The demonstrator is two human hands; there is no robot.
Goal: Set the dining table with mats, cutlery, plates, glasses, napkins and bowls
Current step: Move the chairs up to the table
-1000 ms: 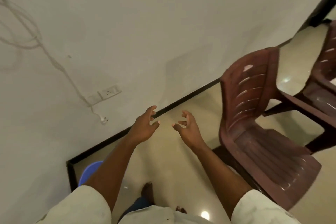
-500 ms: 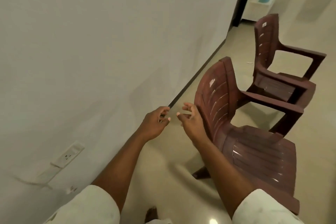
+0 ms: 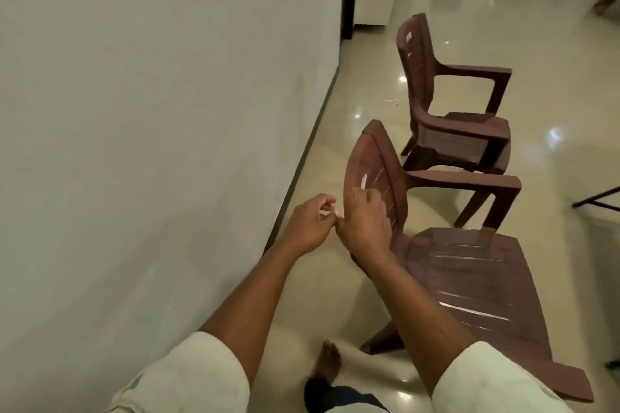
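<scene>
No mats, cutlery, plates, glasses, napkins or bowls are in view. My left hand point(image 3: 310, 225) and my right hand point(image 3: 364, 226) are raised together in front of me, fingertips nearly touching. Their fingers are loosely curled, with nothing visible in either hand. My right hand overlaps the left edge of a brown plastic chair's backrest point(image 3: 372, 164); whether it touches the chair is unclear.
The near brown chair's seat point(image 3: 469, 278) is just to my right. A second brown armchair point(image 3: 449, 100) stands behind it. A plain wall point(image 3: 151, 127) runs along the left. A dark bar point(image 3: 597, 199) juts in at the right edge. Glossy floor point(image 3: 553, 77) stretches ahead, with white furniture point(image 3: 374, 0) far off.
My view has swung right from the wall toward the chairs and the room. My hands have drawn closer together, and their fingers have curled in.
</scene>
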